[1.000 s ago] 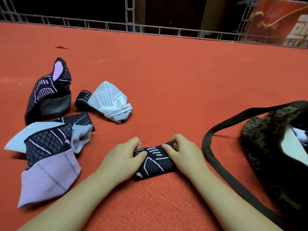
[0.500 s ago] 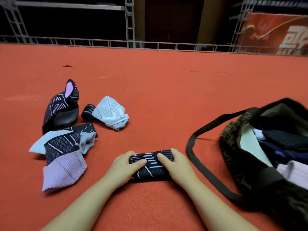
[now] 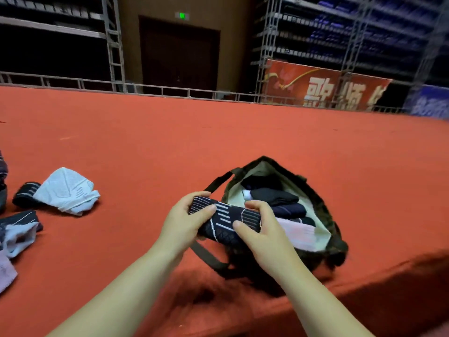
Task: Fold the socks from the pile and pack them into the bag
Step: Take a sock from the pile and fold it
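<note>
Folded sock (image 3: 227, 221) now lifted off red carpet (image 3: 170, 142), over bag's near rim. Loose socks (image 3: 65, 190) at left, some cut by frame edge. Left hand (image 3: 181, 223), right hand (image 3: 261, 233) pinch sock ends, fingers curled. Bag (image 3: 325, 207) open, contents partly hidden.

Place: an indoor hall or auditorium stage.
Floor: red carpet (image 3: 218, 132) covers a raised platform.
Beyond the carpet: metal truss railing (image 3: 170, 90), scaffolding (image 3: 267, 45), red banner (image 3: 323, 87), door (image 3: 179, 52) under a green exit sign (image 3: 182, 15).
</note>
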Tool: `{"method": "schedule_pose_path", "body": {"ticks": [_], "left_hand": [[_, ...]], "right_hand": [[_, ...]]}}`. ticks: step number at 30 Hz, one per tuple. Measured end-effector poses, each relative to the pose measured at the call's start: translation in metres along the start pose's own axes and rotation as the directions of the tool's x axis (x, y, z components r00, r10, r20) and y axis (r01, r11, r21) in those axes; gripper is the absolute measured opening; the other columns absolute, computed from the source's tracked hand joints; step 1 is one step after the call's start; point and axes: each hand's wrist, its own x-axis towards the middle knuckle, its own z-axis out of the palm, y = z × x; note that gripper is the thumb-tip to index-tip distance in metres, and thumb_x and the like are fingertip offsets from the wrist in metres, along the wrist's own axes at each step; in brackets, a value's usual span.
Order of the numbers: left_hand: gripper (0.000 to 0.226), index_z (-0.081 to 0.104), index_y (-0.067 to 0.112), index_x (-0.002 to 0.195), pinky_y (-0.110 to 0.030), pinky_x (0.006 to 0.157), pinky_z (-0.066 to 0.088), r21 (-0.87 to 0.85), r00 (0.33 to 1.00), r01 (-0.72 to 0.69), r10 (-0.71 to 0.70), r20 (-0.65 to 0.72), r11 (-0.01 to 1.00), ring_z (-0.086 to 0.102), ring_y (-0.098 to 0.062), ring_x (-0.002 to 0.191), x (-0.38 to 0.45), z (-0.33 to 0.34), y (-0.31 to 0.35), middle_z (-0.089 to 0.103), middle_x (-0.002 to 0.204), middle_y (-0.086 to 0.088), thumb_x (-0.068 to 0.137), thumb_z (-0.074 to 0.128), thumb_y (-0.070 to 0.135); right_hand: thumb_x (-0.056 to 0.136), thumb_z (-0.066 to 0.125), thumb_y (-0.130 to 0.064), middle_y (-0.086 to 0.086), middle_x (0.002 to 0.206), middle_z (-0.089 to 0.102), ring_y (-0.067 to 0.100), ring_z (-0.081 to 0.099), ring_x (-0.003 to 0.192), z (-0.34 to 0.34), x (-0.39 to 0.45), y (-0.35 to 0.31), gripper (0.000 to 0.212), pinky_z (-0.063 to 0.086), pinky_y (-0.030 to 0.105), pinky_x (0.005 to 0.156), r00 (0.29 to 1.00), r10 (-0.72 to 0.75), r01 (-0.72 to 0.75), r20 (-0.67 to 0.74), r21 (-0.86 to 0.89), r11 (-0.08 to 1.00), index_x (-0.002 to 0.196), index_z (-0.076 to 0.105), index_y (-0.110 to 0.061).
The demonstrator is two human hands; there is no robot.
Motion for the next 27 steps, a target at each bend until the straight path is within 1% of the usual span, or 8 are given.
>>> {"method": "schedule_pose_path", "body": {"ticks": [5, 9, 13, 15, 18, 21, 25, 27], "left_hand": [[0.010, 0.062, 0.019, 0.093, -0.030, 0.056, 0.053, -0.089, 0.987, 0.084, -0.071, 0.146, 0.992, 0.066, -0.014, 0.079, -0.004, 0.069, 0.022, 0.066, 0.092, -0.001, 0.087, 0.063, 0.012], [0.015, 0.060, 0.024, 0.100, -0.025, 0.055, 0.052, -0.030, 0.961, 0.121, -0.109, 0.255, 0.992, 0.066, -0.013, 0.088, -0.006, 0.096, 0.021, 0.066, 0.102, 0.001, 0.088, 0.063, 0.017], [0.028, 0.051, 0.041, 0.096, -0.019, 0.075, 0.046, 0.184, 0.984, -0.069, 0.036, 0.177, 0.980, 0.059, -0.002, 0.095, -0.008, 0.095, 0.004, 0.060, 0.108, 0.012, 0.083, 0.068, 0.024], [0.026, 0.051, 0.043, 0.093, -0.017, 0.082, 0.042, 0.314, 0.967, -0.253, 0.231, 0.107, 0.915, 0.052, 0.004, 0.099, -0.012, 0.092, -0.002, 0.057, 0.102, 0.019, 0.080, 0.069, 0.029], [0.027, 0.064, 0.031, 0.092, -0.025, 0.087, 0.042, 0.475, 0.859, -0.504, 0.359, 0.365, 0.721, 0.052, 0.002, 0.096, -0.020, 0.095, -0.007, 0.062, 0.093, 0.019, 0.077, 0.053, 0.051], [0.060, 0.063, 0.028, 0.108, -0.036, 0.089, 0.039, 0.662, 0.799, -0.587, 0.204, 0.566, 0.466, 0.050, -0.012, 0.101, -0.020, 0.111, -0.010, 0.064, 0.102, 0.012, 0.074, 0.031, 0.067], [0.046, 0.063, 0.032, 0.106, -0.038, 0.091, 0.027, 0.740, 0.767, -0.625, 0.016, 0.642, 0.249, 0.038, -0.015, 0.102, -0.018, 0.124, -0.015, 0.060, 0.099, 0.012, 0.079, 0.047, 0.066], [0.033, 0.067, 0.031, 0.096, -0.038, 0.091, 0.025, 0.736, 0.758, -0.630, -0.008, 0.652, 0.248, 0.039, -0.015, 0.100, -0.015, 0.124, -0.019, 0.058, 0.092, 0.011, 0.085, 0.050, 0.056]], "right_hand": [[0.082, 0.072, -0.022, -0.005, 0.111, 0.064, 0.010, 0.065, 0.099, -0.080, 0.002, 0.005, 0.035, 0.056, 0.037, 0.082, 0.964, 0.264, -0.243, -0.041, 0.274, 0.931, 0.112, 0.054, -0.028], [0.088, 0.064, -0.020, -0.002, 0.096, 0.073, 0.011, 0.069, 0.082, -0.116, 0.002, 0.018, 0.020, 0.054, 0.026, 0.060, 0.917, 0.345, -0.383, 0.200, 0.200, 0.902, 0.108, 0.065, -0.019], [0.089, 0.062, -0.014, 0.000, 0.086, 0.073, 0.010, 0.069, 0.071, -0.121, 0.015, 0.040, 0.015, 0.052, 0.022, 0.057, 0.915, 0.369, -0.394, 0.162, 0.169, 0.903, 0.103, 0.068, -0.013], [0.087, 0.065, -0.015, -0.001, 0.086, 0.074, 0.012, 0.069, 0.074, -0.121, 0.029, 0.053, 0.016, 0.053, 0.022, 0.062, 0.926, 0.368, -0.375, 0.083, 0.121, 0.919, 0.102, 0.069, -0.011], [0.086, 0.067, -0.020, 0.007, 0.100, 0.073, 0.021, 0.069, 0.089, -0.122, 0.047, 0.070, 0.019, 0.054, 0.035, 0.085, 0.921, 0.387, -0.388, 0.044, 0.045, 0.920, 0.103, 0.069, -0.012], [0.091, 0.061, -0.027, 0.003, 0.098, 0.072, 0.018, 0.067, 0.084, -0.126, 0.055, 0.074, 0.014, 0.055, 0.030, 0.068, 0.896, 0.420, -0.418, 0.146, -0.045, 0.907, 0.099, 0.066, -0.018], [0.092, 0.059, -0.032, 0.010, 0.109, 0.066, 0.023, 0.063, 0.091, -0.132, 0.060, 0.078, 0.028, 0.057, 0.037, 0.066, 0.820, 0.504, -0.500, 0.272, -0.086, 0.861, 0.113, 0.059, -0.014], [0.088, 0.064, -0.033, 0.008, 0.111, 0.067, 0.024, 0.063, 0.095, -0.136, 0.060, 0.080, 0.033, 0.057, 0.041, 0.075, 0.781, 0.537, -0.515, 0.319, -0.157, 0.843, 0.115, 0.058, -0.014]]}}
